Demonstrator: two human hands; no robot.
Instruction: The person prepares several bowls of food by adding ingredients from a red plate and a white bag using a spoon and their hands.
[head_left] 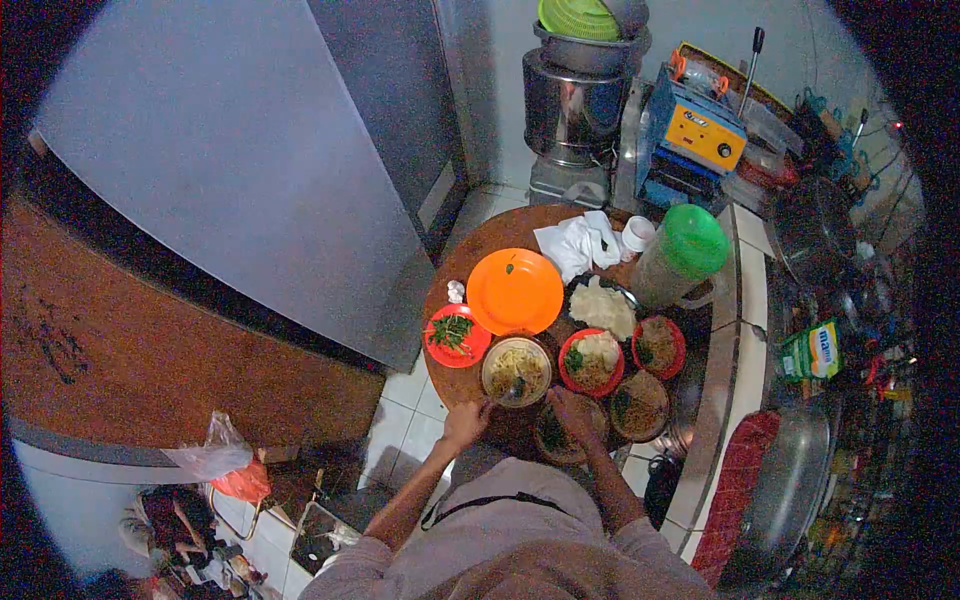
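Tiled floor and a grey cabinet surrounded a round wooden table (470, 262) crowded with food. On its near edge, the left hand (466, 418) rested with fingers curled just below a pale bowl of noodles (516, 371); whether it gripped anything could not be told. The right hand (573, 407) lay spread over a brown bowl (562, 437) right of the noodle bowl. Beyond the noodle bowl sat an orange plate (515, 291), left of it a red dish of greens (456, 334).

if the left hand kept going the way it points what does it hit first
Probably the noodle bowl: the left hand sits at its near rim, pointing up and right across it. Whether they already touch is unclear. Past it lies the orange plate.
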